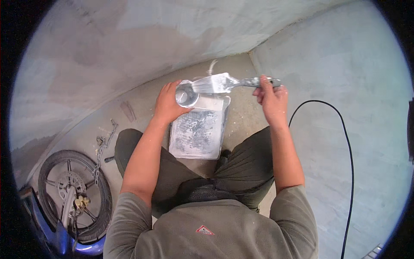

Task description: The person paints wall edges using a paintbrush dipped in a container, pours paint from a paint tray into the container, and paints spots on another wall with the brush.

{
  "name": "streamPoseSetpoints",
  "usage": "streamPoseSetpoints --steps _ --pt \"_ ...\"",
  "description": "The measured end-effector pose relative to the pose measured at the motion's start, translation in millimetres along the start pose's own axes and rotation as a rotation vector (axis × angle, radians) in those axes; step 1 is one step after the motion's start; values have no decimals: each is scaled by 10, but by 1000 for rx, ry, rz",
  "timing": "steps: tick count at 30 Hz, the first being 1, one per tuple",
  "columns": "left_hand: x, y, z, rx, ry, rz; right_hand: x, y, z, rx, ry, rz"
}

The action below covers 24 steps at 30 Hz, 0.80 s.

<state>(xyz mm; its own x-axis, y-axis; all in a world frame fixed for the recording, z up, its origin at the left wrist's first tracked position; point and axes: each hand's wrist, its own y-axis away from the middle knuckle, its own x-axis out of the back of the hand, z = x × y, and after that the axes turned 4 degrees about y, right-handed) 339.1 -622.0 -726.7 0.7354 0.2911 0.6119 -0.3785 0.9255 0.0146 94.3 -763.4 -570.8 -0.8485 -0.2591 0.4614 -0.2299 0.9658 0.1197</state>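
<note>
- Nearest the camera, at the bottom centre of the frame, is the person's grey shirt (172, 237), with the dark trousers (241, 166) bent at the knees above it.
- Above centre, the left hand (166, 102) grips a round grey cup (186, 96) from its left side, fingers at the upper edge and thumb at the lower. A firm, even hold should keep the cup from tipping under the brush.
- Right of that, the right hand (272, 98) is closed on the handle end of a wide, white-smeared brush (221, 83), thumb along the top. Gripping nearer the head would likely give finer control.
- Bristles point left, meeting the cup's right rim in view; whether they touch it cannot be told. Light, flat strokes against the rim would best limit splashing.
- Just below the cup, at frame centre, a white-caked tray (196, 134) lies on the concrete floor (243, 116). Keeping brush and cup over it would catch drips.
- A wheel (44, 181) stands at lower left, well apart from the wet paint.
</note>
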Motion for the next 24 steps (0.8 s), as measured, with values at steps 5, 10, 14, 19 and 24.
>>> streamPoseSetpoints --steps 5,10,14,19,24 --pt "6 -49 -53 79 -24 68 82 -107 88 128 19 86" --pt "20 -25 -182 118 -76 72 525 -729 549 144 151 268" --pt "0 41 -301 127 -152 66 653 -1463 1068 23 -185 464" --pt "23 165 -329 166 -175 88 397 -1949 1625 -199 -614 537" --pt "46 285 -306 254 -79 108 87 -2187 1846 -273 -623 461"
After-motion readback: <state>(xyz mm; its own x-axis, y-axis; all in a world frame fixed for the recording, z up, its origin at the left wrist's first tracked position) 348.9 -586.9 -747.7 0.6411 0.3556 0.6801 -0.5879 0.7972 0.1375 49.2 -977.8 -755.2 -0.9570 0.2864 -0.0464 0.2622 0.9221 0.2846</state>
